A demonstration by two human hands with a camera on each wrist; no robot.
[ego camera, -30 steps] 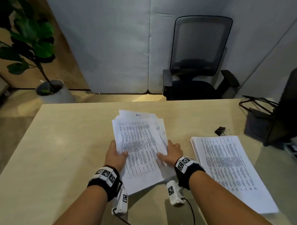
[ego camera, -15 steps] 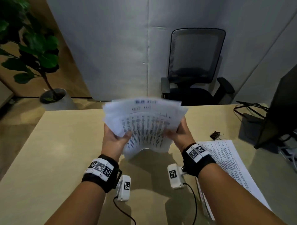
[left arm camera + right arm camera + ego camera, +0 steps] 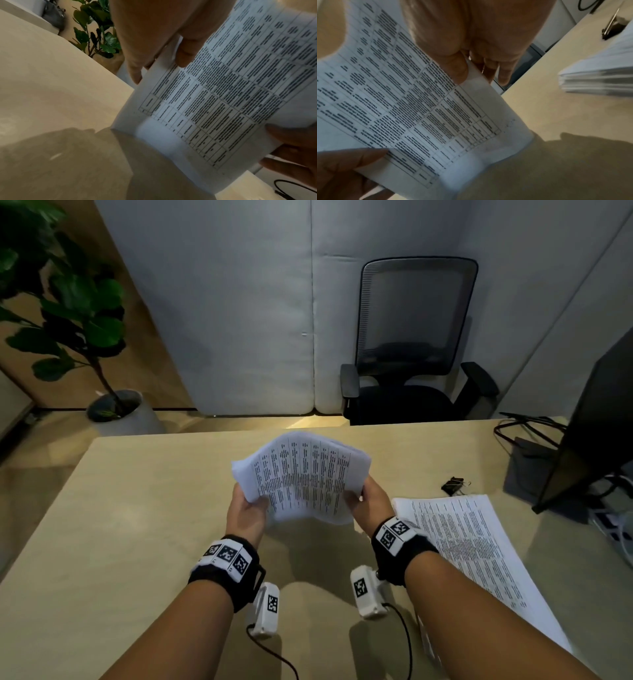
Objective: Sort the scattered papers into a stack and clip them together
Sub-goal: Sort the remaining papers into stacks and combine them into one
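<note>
From above the head, the person's left hand (image 3: 247,513) and right hand (image 3: 370,501) each grip one side of a bundle of white printed sheets covered in table text (image 3: 303,479), held up off the pale wooden desk (image 3: 137,508) over its middle. The bundle bows between the two grips and its lower edge sags, so I'd judge it light but floppy, with loose sheets ready to slide against each other. To the right lies a second stack of printed pages (image 3: 479,546), flat on the desk, and just beyond its far corner a small black binder clip (image 3: 454,486), untouched.

At the left wrist, the left hand (image 3: 154,33) has its thumb laid on the printed face of the sheets (image 3: 223,94) and its fingers tucked behind the edge, pinching it. The grip sits at the margin, which looks the sensible place; a hold nearer the middle would crease the sheets.

At the right wrist, the right hand (image 3: 479,33) does the same on the opposite edge of the sheets (image 3: 402,108), thumb on top, fingers behind. The side stack (image 3: 599,75) shows its layered edges, somewhat uneven, and the clip (image 3: 614,28) sits behind it. I'd guess the held bundle wants its edges tapped square on the desk before any clip bites, since smooth paper slips easily.
</note>
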